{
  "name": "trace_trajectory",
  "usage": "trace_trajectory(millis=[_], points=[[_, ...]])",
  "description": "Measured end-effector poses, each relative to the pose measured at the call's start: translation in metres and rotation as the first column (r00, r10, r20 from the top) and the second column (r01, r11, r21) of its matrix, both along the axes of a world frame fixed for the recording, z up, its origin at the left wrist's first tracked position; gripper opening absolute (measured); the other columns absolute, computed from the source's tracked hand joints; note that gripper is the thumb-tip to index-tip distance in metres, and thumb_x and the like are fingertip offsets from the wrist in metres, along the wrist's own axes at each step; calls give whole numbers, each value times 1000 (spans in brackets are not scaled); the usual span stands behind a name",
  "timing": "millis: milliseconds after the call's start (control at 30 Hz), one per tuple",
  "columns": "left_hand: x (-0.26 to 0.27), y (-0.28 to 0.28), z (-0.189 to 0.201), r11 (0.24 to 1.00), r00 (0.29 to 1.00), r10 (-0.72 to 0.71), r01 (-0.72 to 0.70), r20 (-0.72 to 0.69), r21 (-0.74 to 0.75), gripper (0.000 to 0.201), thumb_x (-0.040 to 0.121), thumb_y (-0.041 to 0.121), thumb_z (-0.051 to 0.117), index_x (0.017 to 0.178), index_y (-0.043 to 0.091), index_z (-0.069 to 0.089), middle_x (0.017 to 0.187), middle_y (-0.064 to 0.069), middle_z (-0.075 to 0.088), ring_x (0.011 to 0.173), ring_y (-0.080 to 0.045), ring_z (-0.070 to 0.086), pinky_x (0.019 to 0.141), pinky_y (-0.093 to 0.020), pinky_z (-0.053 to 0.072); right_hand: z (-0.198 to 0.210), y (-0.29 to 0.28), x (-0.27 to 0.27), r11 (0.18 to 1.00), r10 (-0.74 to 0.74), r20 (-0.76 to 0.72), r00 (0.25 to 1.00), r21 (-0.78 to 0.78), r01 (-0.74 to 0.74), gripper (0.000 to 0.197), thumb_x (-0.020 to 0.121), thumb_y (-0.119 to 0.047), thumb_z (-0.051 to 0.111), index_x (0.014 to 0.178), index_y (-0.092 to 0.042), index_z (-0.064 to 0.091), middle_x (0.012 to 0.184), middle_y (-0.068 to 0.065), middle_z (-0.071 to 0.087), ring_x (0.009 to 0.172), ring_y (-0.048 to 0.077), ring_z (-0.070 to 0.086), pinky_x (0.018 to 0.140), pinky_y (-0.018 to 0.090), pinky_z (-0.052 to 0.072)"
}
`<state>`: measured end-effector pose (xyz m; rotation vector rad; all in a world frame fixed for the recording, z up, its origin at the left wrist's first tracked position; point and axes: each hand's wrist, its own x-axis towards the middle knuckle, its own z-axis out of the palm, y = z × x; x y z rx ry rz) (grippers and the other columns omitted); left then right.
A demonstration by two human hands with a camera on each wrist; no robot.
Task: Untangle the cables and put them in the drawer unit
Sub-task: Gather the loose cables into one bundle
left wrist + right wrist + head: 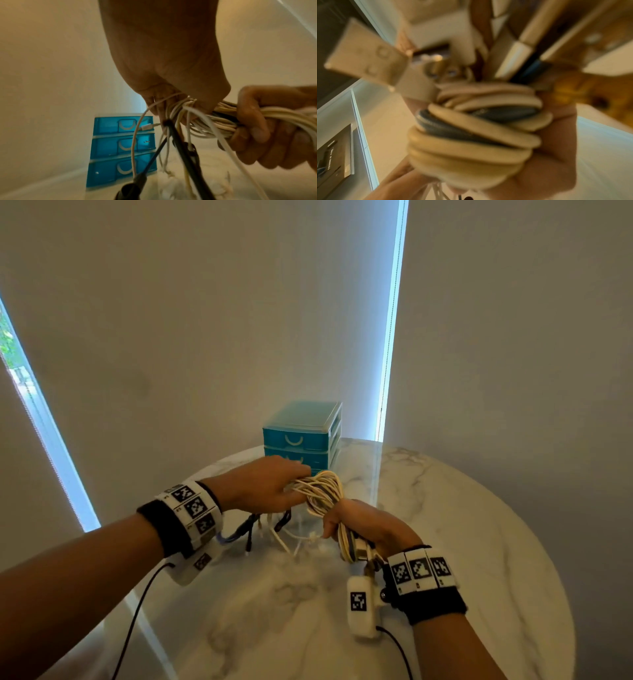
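Observation:
A thick bundle of mostly cream cables (323, 491) with a few dark ones is held above the round marble table (462, 525). My right hand (363, 525) grips the bundle's near end in a fist; up close the right wrist view shows the coiled cables (471, 135), blurred. My left hand (263, 484) holds the far loops, fingers curled around them (180, 106). Loose ends, white and black (284, 522), hang below toward the tabletop. The blue drawer unit (301, 436) stands behind the hands with its three drawers (123, 146) closed.
A wall with blinds rises right behind the drawer unit, with bright window strips (390, 337) at left and right. Tether cords (137, 618) run from both wrist cameras across the near table. The table's right half (496, 577) is bare marble.

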<state>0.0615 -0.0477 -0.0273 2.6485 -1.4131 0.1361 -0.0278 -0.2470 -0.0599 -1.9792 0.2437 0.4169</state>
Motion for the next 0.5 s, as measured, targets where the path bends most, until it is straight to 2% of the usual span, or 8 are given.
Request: trace_trajectory(millis=[67, 133, 233, 300, 333, 367, 433, 500], points=[[0, 4, 3, 991, 970, 21, -52, -243, -122, 27, 96, 51, 52, 89, 29, 65, 85, 7, 74, 83, -14, 70, 85, -45, 58, 2, -6, -2, 999, -24, 18, 1000, -39, 25, 11, 74, -16, 71, 79, -10, 63, 64, 8, 61, 55, 20, 55, 69, 36, 50], [2, 9, 10, 977, 856, -23, -92, -517, -195, 25, 97, 34, 55, 87, 15, 68, 82, -3, 77, 82, -23, 74, 97, -52, 57, -1, -13, 0, 992, -38, 55, 998, -119, 45, 21, 81, -17, 71, 98, -11, 62, 83, 10, 63, 71, 21, 59, 68, 33, 49], [6, 9, 18, 929, 480, -202, -184, -854, -323, 13, 98, 11, 57, 94, 1, 65, 86, -17, 69, 78, -29, 72, 106, -56, 55, -3, -14, 0, 982, -29, 91, 995, -185, 46, 18, 90, -19, 67, 103, -14, 56, 95, 11, 62, 84, 22, 59, 70, 30, 49], [4, 8, 18, 897, 316, -289, -240, -904, -371, 11, 99, 10, 57, 95, 3, 64, 83, -10, 64, 58, -15, 62, 77, -38, 63, -4, -11, 1, 983, -12, 112, 994, -179, 32, 14, 91, -20, 67, 101, -12, 60, 89, 12, 66, 80, 22, 61, 70, 32, 51], [4, 8, 18, 887, 259, -324, -250, -910, -388, 12, 101, 11, 57, 92, 5, 63, 78, -4, 59, 49, -8, 50, 59, -26, 55, -5, -10, 2, 986, 0, 113, 994, -163, 18, 16, 91, -20, 67, 103, -10, 64, 87, 13, 70, 77, 24, 64, 71, 35, 53], [3, 7, 17, 880, 218, -349, -258, -911, -399, 13, 101, 13, 59, 91, 7, 63, 73, 0, 54, 45, -4, 37, 48, -20, 41, -6, -9, 2, 992, 18, 104, 994, -126, -5, 17, 92, -19, 66, 105, -7, 66, 87, 15, 75, 76, 25, 66, 73, 37, 57], [2, 6, 17, 867, 181, -372, -284, -910, -410, 25, 100, 29, 70, 94, 6, 64, 71, 4, 44, 46, -5, 23, 43, -19, 23, -9, -8, 3, 997, 71, 78, 994, -12, -70, 16, 95, -14, 65, 106, -4, 68, 93, 18, 81, 81, 29, 71, 85, 43, 62], [0, 1, 18, 849, 278, -332, -329, -901, -414, 46, 99, 53, 68, 93, 8, 67, 70, 3, 39, 49, -7, 20, 44, -21, 18, -12, -9, 5, 992, 110, 76, 991, 56, -115, 12, 97, -13, 65, 100, -3, 69, 89, 18, 80, 85, 31, 73, 94, 50, 61]])
